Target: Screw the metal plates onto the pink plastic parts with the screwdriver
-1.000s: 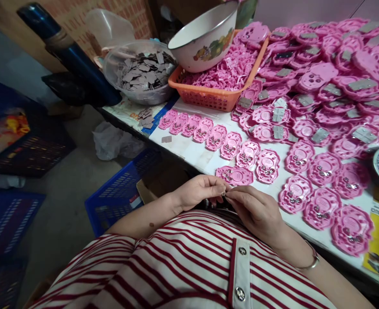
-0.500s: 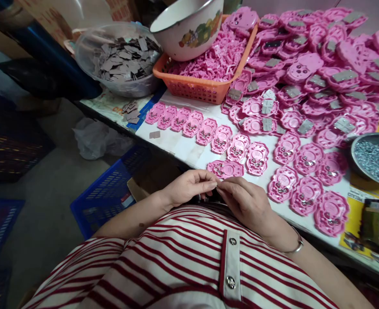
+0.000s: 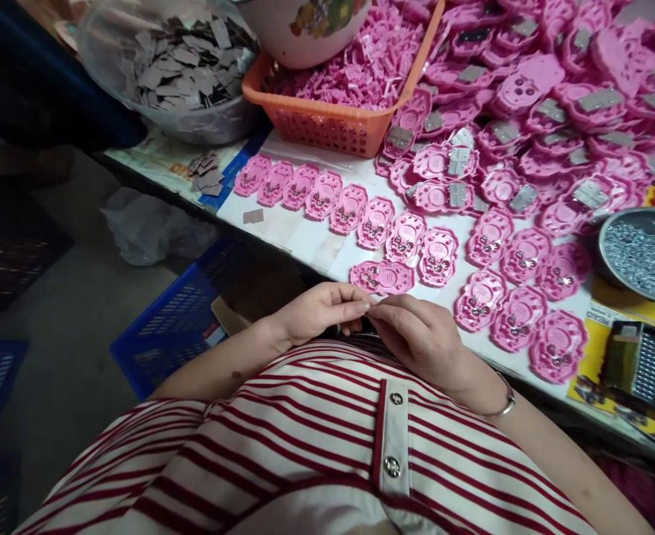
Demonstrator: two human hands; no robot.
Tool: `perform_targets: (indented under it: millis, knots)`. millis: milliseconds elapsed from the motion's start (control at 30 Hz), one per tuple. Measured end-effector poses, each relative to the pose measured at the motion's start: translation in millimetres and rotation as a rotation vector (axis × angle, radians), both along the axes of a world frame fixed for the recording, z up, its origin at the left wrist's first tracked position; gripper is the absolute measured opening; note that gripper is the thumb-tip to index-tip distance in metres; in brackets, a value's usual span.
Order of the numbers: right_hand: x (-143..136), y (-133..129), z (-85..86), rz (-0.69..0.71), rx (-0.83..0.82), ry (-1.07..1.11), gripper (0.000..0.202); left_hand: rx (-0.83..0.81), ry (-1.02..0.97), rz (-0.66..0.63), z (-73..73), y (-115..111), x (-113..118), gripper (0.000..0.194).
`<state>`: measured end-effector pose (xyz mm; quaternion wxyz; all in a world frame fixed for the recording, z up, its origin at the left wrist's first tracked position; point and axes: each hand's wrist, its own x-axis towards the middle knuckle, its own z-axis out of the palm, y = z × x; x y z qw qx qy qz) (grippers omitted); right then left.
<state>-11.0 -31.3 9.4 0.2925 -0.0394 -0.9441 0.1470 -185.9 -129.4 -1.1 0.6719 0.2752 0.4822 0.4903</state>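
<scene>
My left hand (image 3: 327, 310) and my right hand (image 3: 416, 333) meet fingertip to fingertip in front of my striped shirt, just off the table's front edge. Both are closed in a pinch. Whatever lies between the fingertips is too small to make out. Just beyond them a pink plastic shell (image 3: 383, 277) lies sideways on the white board (image 3: 299, 245). Behind it runs a slanting row of similar pink shells (image 3: 376, 222), with small shiny round parts in them. To the right, two short rows of these shells (image 3: 520, 318) lie near my right hand.
A bowl of grey plates (image 3: 188, 134) and an orange basket (image 3: 316, 132) of small pink parts stand behind. Pink shells with grey plates are heaped (image 3: 528, 82) at the back right. A metal bowl of screws (image 3: 642, 256) stands right; a blue crate (image 3: 160, 327) is below left.
The view has shifted, so the table's things sit a little further up and left. My hands stay pinched together at the same place before me.
</scene>
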Motion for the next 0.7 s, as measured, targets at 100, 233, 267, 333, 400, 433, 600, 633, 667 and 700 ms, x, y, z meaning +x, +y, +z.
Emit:
perform_targets:
  millis: [100,233,267,333,400,433,600,633,667,700]
  knots:
    - [0.6,-1.3,2.4,-0.039,0.0,-0.041,0.015,0.082,0.135,0.025,2.1,0.0,0.0,0.039]
    - [1.0,-2.0,3.9,-0.073,-0.03,-0.052,0.013,0.187,0.331,0.069,2.4,-1.4,1.6,0.026]
    - [1.1,-1.9,4.2,-0.071,-0.03,-0.05,0.013,0.203,0.352,0.069,2.0,-2.0,2.3,0.025]
    - [1.8,-1.5,4.3,-0.065,-0.005,-0.042,0.012,0.222,0.373,0.056,0.8,-2.9,3.6,0.024]
    - [3.2,-0.8,3.5,-0.072,0.019,-0.031,0.012,0.261,0.456,0.087,-1.7,-3.0,3.3,0.024]
    - [4.2,-0.4,2.6,-0.083,0.023,-0.027,0.013,0.303,0.551,0.135,-3.7,-2.6,2.1,0.024]
    - [8.5,1.7,-5.4,-0.213,0.064,-0.045,0.014,0.564,1.221,0.333,-23.1,4.1,-11.9,0.05]
    - [8.7,2.2,-6.9,-0.24,0.09,-0.035,0.013,0.592,1.287,0.313,-27.9,5.7,-14.5,0.062]
    - [8.7,2.8,-8.3,-0.263,0.119,-0.019,0.013,0.613,1.329,0.287,-32.3,7.1,-16.3,0.072]
    - [8.5,3.5,-9.4,-0.279,0.148,0.001,0.012,0.63,1.354,0.268,-36.2,8.3,-17.2,0.079]
